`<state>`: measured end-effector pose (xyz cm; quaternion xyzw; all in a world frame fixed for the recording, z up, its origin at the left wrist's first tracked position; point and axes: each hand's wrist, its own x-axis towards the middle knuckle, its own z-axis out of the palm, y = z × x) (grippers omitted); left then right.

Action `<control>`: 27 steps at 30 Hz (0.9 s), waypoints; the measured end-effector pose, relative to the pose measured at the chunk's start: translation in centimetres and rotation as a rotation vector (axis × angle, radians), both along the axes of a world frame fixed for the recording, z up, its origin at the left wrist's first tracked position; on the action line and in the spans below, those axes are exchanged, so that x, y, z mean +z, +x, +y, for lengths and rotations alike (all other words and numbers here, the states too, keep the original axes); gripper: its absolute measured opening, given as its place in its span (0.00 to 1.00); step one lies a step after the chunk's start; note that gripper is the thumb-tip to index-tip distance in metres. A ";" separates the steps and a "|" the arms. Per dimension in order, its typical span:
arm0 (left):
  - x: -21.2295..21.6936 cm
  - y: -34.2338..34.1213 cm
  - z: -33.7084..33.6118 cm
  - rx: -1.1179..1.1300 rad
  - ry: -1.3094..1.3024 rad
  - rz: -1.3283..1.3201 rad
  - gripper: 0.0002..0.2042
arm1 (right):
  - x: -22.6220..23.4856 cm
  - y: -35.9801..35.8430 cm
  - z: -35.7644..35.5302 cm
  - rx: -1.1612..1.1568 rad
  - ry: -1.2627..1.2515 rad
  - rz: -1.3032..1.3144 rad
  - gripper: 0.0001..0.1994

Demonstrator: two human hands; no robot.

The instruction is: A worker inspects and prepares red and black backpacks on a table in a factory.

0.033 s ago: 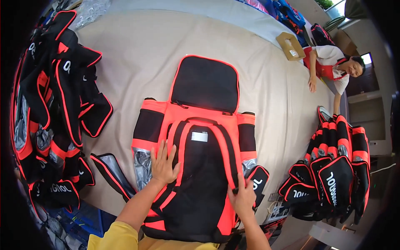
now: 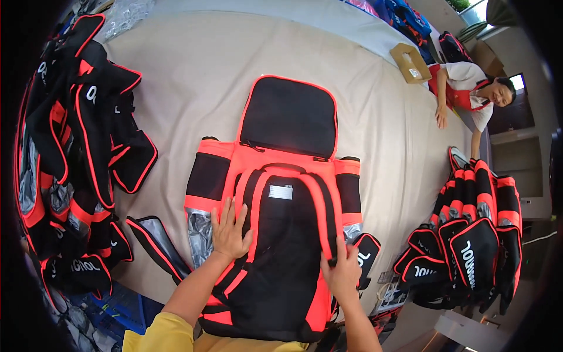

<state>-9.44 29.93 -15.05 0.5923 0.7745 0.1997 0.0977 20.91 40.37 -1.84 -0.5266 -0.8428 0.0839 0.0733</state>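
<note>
A large black and neon-coral backpack point(image 2: 281, 264) lies on the table with its straps up and its top flap point(image 2: 289, 117) spread out away from me. My left hand point(image 2: 231, 234) rests flat on the pack's left side, beside the left shoulder strap point(image 2: 254, 205), fingers spread. On the other side, my right hand point(image 2: 343, 270) is closed around the lower part of the right shoulder strap point(image 2: 322, 202), thumb and fingers on either side of it. A white label point(image 2: 281, 192) shows on the black back panel between the straps.
Piles of similar black and coral bags stand at left point(image 2: 88, 146) and right point(image 2: 475, 246). Beige cloth point(image 2: 187, 70) covers the table. At the far right a person point(image 2: 466, 88) leans over the edge near a cardboard box point(image 2: 410, 63); clear plastic point(image 2: 126, 20) lies far left.
My right hand has shifted slightly away from me along the right strap. My left hand and the backpack look the same.
</note>
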 end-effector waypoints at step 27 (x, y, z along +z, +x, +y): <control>-3.9 -0.4 -2.7 -0.094 0.194 0.134 0.45 | -15.1 -0.2 9.3 -0.658 -1.443 1.930 0.33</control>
